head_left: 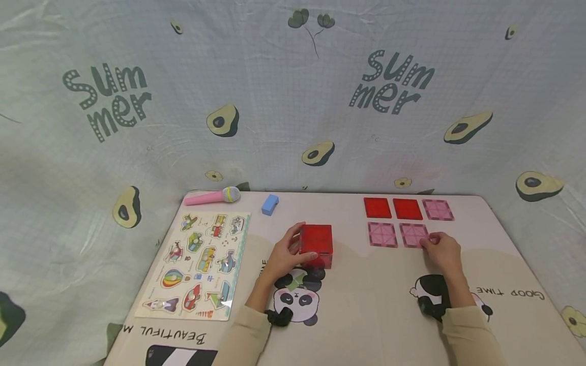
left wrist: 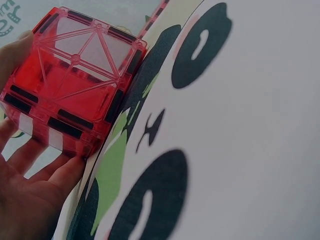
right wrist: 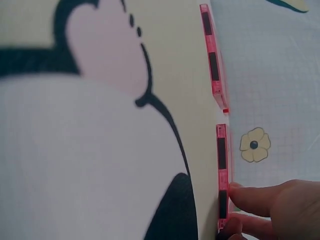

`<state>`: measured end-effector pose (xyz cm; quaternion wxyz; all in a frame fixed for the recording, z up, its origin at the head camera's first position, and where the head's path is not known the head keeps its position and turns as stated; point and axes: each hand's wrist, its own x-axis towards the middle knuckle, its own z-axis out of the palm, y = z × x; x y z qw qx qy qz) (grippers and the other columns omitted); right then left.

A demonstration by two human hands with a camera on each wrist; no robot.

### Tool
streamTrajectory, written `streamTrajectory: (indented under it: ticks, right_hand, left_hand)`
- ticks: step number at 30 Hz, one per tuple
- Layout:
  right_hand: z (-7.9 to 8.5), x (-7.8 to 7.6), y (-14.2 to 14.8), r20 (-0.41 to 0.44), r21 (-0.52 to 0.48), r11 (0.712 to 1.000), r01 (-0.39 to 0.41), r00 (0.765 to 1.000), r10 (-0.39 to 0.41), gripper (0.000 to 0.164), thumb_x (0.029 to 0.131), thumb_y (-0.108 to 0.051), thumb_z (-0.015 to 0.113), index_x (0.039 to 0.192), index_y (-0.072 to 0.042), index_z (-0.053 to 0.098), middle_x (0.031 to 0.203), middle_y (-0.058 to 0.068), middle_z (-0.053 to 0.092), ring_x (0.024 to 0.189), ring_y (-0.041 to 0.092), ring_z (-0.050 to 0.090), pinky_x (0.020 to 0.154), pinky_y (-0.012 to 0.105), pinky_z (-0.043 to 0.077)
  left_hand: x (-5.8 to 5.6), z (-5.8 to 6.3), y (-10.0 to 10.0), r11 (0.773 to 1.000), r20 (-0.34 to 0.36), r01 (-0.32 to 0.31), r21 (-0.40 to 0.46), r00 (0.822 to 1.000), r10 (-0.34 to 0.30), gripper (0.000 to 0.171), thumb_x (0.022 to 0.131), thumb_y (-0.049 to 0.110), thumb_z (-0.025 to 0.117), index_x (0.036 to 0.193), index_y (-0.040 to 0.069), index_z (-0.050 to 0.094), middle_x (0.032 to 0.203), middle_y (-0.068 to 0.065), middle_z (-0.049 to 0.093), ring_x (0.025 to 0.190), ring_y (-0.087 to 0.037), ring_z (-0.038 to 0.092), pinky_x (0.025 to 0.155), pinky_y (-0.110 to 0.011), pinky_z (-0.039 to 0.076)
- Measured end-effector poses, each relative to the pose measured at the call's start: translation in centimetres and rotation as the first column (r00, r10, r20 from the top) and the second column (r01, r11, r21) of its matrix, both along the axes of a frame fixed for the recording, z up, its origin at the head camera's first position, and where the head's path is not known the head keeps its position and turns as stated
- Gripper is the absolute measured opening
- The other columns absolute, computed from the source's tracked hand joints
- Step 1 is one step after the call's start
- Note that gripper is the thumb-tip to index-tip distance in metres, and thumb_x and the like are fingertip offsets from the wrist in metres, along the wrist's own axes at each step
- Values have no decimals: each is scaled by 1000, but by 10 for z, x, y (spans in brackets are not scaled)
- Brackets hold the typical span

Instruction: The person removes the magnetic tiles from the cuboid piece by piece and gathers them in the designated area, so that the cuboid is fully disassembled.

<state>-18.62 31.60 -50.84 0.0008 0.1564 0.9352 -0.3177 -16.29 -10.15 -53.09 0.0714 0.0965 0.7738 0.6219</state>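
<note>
My left hand (head_left: 280, 258) grips a red box of see-through magnetic tiles (head_left: 316, 239), thumb at its near side and fingers round its left. The box sits on the table just beyond a printed panda. In the left wrist view, the side of the box (left wrist: 75, 59) shows a cross-braced frame with black magnet strips. On the right, my right hand (head_left: 445, 252) pinches the right corner of a pink magnetic tile (head_left: 412, 235), which lies flat in the front row. The right wrist view shows thumb and fingers at the edge of this tile (right wrist: 222, 155).
Two red tiles (head_left: 377, 208) and a pink tile (head_left: 438, 209) form the back row; another pink tile (head_left: 382, 234) lies in front. At the left are a picture puzzle board (head_left: 244, 231), a pink toy microphone (head_left: 206, 198) and a blue block (head_left: 270, 205). A printed cloth (head_left: 274, 66) hangs behind.
</note>
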Motion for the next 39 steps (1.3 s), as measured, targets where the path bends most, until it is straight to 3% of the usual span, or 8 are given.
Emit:
streamTrajectory:
  ticks: [4, 8, 12, 17, 20, 26, 31, 39]
  right_hand:
    - [2, 1, -1, -2, 3, 1000, 14, 1000, -14, 53, 100, -22, 55, 133, 18, 46, 111, 37, 57, 93, 43, 54, 82, 52, 54]
    - [9, 3, -3, -19, -25, 999, 40, 999, -40, 59, 101, -26, 52, 139, 17, 40, 114, 36, 54, 95, 44, 54, 85, 54, 56]
    - [18, 3, -11, -61, -38, 998, 43, 997, -45, 62, 101, -30, 54, 141, 15, 40, 114, 34, 55, 93, 40, 55, 71, 39, 57]
    - [31, 3, -25, -139, -49, 999, 0, 990, -7, 60, 100, -31, 56, 140, 13, 44, 112, 31, 58, 89, 35, 56, 60, 22, 47]
    - [39, 5, -35, -154, -71, 997, -28, 988, 17, 63, 100, -35, 56, 142, 11, 44, 114, 30, 58, 91, 34, 56, 61, 20, 48]
    - [51, 8, -57, -207, -101, 990, -94, 976, 72, 66, 100, -40, 58, 142, 9, 45, 109, 24, 57, 90, 29, 55, 59, 16, 50]
    - [52, 9, -74, -271, -82, 981, -175, 951, 147, 62, 99, -38, 60, 138, 9, 49, 104, 21, 60, 89, 28, 56, 63, 14, 48]
    - [50, 12, -101, -273, -127, 964, -235, 942, 194, 62, 96, -36, 65, 140, 4, 49, 108, 20, 63, 92, 28, 59, 65, 15, 51]
  left_hand:
    - [-1, 1, 1, 1000, 1, 4, -3, 1000, -4, 83, 83, 28, 81, 153, 33, 36, 153, -6, 47, 140, -30, 50, 108, -43, 50]
    - [-1, 2, 1, 1000, 2, 8, -3, 1000, -8, 83, 83, 27, 81, 153, 31, 36, 153, -5, 47, 140, -30, 50, 108, -43, 50]
    - [-1, 2, 0, 1000, -6, 7, -6, 1000, -7, 84, 84, 28, 80, 154, 30, 35, 153, -6, 47, 139, -30, 50, 107, -43, 50]
    - [0, 2, 1, 1000, -9, -4, -23, 1000, 3, 84, 83, 30, 81, 153, 32, 35, 153, -6, 46, 139, -31, 50, 107, -44, 50]
    - [1, 3, 1, 1000, -3, -10, -29, 1000, 10, 85, 82, 30, 81, 153, 34, 35, 154, -6, 46, 140, -31, 50, 108, -43, 49]
    - [3, 3, 2, 1000, -3, 1, -10, 1000, -1, 88, 83, 28, 81, 156, 27, 32, 154, -7, 45, 141, -31, 49, 108, -43, 49]
    - [3, 2, 1, 1000, -19, 12, 15, 1000, -12, 88, 84, 24, 79, 157, 21, 30, 156, -8, 44, 142, -33, 47, 108, -44, 49]
    - [3, 0, 1, 1000, -28, 10, 25, 1000, -9, 87, 84, 23, 78, 157, 27, 31, 156, -9, 43, 143, -34, 46, 109, -45, 47]
